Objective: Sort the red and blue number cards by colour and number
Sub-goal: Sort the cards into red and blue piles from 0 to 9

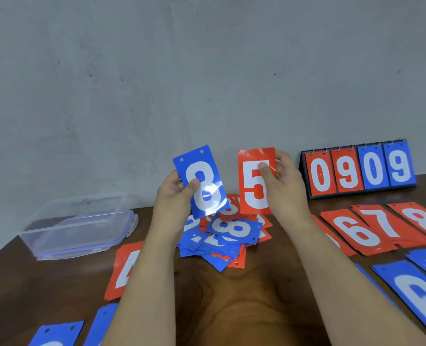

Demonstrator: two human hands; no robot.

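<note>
Blue card [54, 333], card pile [222, 243], tub [77, 226], scoreboard [359, 168] behind.

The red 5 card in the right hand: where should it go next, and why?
Probably lay the red 5 card, held by the right hand, just left of the red 6 pile. The red 7 pile and red 8 pile follow it rightward, so 5 fits before 6.

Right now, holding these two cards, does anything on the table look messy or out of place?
The heap mid-table: red and blue cards lie mixed, overlapping at all angles, unlike the tidy red stacks at right. The clear box at left seems to sit upside down on its lid.
</note>
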